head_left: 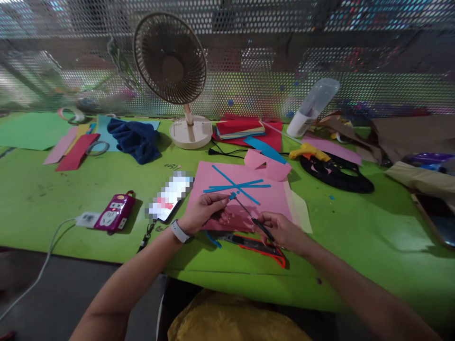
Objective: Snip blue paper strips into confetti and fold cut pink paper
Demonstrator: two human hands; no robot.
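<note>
Head view: right hand (pixel 281 232) pinches thin dark tool (pixel 254 220); its tip meets blue scrap (pixel 232 195) nipped by left hand (pixel 204 211). Scrap likely light, floppy, tearable; hold by its edge. Just beyond the grip: blue strips (pixel 239 185) crossed on pink sheet (pixel 277 199).

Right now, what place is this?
Probably a paper-craft table: stacked coloured paper, a yellow glue gun, blue strips on a pink sheet. The left hand pinches a blue scrap; the right hand holds a thin tool.
</note>
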